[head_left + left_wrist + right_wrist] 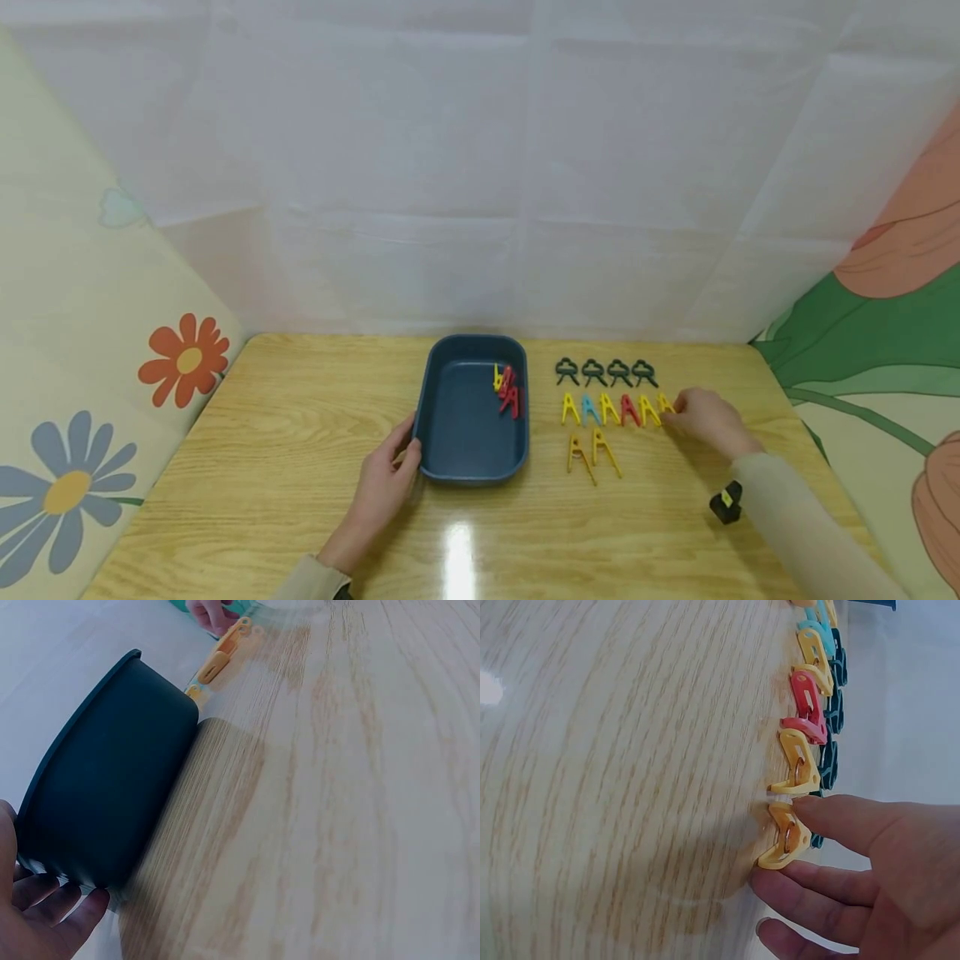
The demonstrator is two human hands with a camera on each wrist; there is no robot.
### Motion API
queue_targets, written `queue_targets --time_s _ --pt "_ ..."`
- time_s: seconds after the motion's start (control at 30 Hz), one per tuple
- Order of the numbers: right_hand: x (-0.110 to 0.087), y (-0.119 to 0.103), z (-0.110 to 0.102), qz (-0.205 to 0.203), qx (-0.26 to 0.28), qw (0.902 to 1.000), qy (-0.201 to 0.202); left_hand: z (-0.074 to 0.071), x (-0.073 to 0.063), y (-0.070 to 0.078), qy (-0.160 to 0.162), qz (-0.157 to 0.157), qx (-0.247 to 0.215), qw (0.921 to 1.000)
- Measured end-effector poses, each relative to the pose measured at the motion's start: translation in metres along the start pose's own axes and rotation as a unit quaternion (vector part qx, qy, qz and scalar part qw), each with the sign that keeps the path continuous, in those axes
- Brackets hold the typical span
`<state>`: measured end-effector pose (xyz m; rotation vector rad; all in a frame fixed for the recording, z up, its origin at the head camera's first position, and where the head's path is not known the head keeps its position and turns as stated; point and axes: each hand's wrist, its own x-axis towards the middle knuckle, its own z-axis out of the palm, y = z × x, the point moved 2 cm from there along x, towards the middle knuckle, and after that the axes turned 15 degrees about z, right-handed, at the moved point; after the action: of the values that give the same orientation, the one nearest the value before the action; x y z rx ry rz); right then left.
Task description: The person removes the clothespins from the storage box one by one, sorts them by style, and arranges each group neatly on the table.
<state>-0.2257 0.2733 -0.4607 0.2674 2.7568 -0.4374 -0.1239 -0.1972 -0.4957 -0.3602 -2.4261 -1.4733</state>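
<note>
My left hand (385,482) holds the dark blue rectangular tray (457,437) at its left side, near the front corner; in the left wrist view its fingertips (84,911) lie against the outer wall. Inside the tray, along its right side, lie red clothespins (511,400) and a yellow one (497,378). On the right, my right hand (708,422) pinches a yellow clothespin (786,838) between thumb and fingers at the right end of a row. Beside it in that row are another yellow clothespin (799,761), a red one (807,705) and a light blue one (590,409).
Behind the coloured row runs a line of several dark green clips (592,372). Two orange-yellow clothespins (600,450) lie in front of it. The wooden table (300,433) meets a white cloth backdrop (405,183), with flower-printed panels on both sides.
</note>
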Motion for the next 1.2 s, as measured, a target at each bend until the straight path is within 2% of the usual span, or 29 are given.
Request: queue_targets --time_s 0.6,0.83,0.97,1.2 --pt "0.001 0.005 0.001 -0.007 0.015 0.9999 -0.002 0.000 -0.002 0.001 0.003 0.004 -0.011 0.9999" --pt "-0.001 0.004 -0.007 -0.007 0.024 0.9996 0.017 0.001 0.001 0.001 0.007 0.012 -0.004 0.9999" --pt "-0.003 -0.004 -0.016 -0.011 0.029 0.9993 0.023 0.002 0.002 0.001 0.006 0.015 -0.001 0.9999" --pt "-0.009 -0.035 -0.032 -0.059 0.021 0.9973 0.037 0.002 -0.001 0.001 0.005 0.011 -0.009 0.9999"
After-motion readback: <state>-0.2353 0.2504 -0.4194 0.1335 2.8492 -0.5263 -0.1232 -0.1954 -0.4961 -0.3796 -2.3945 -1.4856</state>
